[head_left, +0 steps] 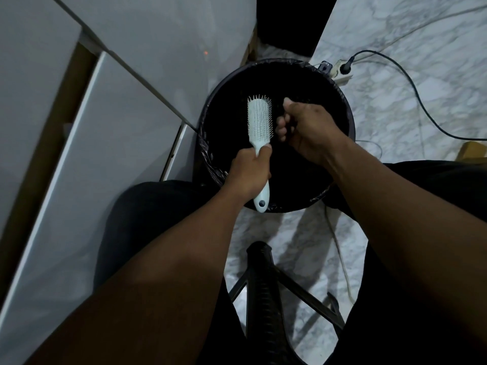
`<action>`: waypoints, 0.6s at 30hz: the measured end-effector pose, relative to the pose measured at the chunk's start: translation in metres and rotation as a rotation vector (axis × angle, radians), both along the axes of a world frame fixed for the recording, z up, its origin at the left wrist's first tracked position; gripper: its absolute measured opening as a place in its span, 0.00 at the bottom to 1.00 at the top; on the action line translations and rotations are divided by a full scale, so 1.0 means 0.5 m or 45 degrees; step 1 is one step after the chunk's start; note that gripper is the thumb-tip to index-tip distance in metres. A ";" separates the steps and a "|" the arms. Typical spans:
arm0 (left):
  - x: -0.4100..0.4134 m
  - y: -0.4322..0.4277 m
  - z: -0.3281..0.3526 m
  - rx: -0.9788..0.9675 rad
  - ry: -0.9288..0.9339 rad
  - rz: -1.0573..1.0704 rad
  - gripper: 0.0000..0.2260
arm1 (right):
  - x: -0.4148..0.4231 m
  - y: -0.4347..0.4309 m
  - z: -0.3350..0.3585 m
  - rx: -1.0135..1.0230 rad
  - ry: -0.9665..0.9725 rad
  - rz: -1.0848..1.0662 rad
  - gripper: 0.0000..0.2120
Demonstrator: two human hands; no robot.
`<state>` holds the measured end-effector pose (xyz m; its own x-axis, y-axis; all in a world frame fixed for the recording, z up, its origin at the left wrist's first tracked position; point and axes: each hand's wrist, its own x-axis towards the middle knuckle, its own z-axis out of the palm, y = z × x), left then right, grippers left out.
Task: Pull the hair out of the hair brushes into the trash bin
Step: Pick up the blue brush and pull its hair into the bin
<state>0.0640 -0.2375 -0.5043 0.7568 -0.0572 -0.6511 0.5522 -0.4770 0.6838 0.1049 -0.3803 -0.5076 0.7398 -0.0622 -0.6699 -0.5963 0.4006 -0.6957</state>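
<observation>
Head view, steeply downward, close over trash bin (pixel 342 106)

Bare forearms, no sleeves visible, legs apparently in dark trousers (pixel 147 222)

White paddle hair brush (pixel 259 119) with pale bristles, held upright by its handle over the bin, round black trash bin (pixel 342 106) with dark liner, on marble floor

No readable text, label or number anywhere (dim, blurred view)
</observation>
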 end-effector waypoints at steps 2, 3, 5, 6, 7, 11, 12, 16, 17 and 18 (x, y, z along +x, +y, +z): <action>-0.002 -0.002 -0.003 -0.011 -0.010 -0.015 0.21 | 0.010 -0.003 0.004 -0.010 0.070 -0.074 0.20; -0.003 -0.002 -0.004 -0.019 -0.018 -0.016 0.21 | 0.011 -0.002 0.005 -0.041 0.100 -0.114 0.19; -0.002 -0.001 -0.005 -0.030 -0.026 -0.002 0.21 | 0.012 0.001 0.003 -0.111 0.137 -0.183 0.17; -0.001 -0.001 -0.004 -0.036 -0.028 0.012 0.21 | 0.010 0.002 0.000 -0.151 0.134 -0.184 0.15; 0.000 -0.001 -0.004 -0.037 -0.027 0.022 0.21 | 0.009 0.002 -0.001 -0.204 0.122 -0.143 0.13; -0.001 -0.003 -0.001 0.001 -0.050 -0.021 0.20 | -0.003 0.003 -0.003 -0.378 0.033 0.217 0.25; -0.002 -0.003 -0.001 0.014 -0.051 -0.056 0.20 | -0.007 0.008 -0.006 -0.416 0.013 0.260 0.29; -0.010 -0.004 0.001 0.059 -0.091 -0.161 0.20 | -0.013 0.018 -0.015 -0.444 -0.073 0.149 0.15; -0.010 -0.005 0.002 0.076 -0.113 -0.177 0.21 | -0.012 0.017 -0.013 -0.439 -0.087 0.106 0.14; -0.010 -0.005 0.002 0.088 -0.128 -0.189 0.21 | -0.010 0.015 -0.012 -0.448 -0.107 0.080 0.14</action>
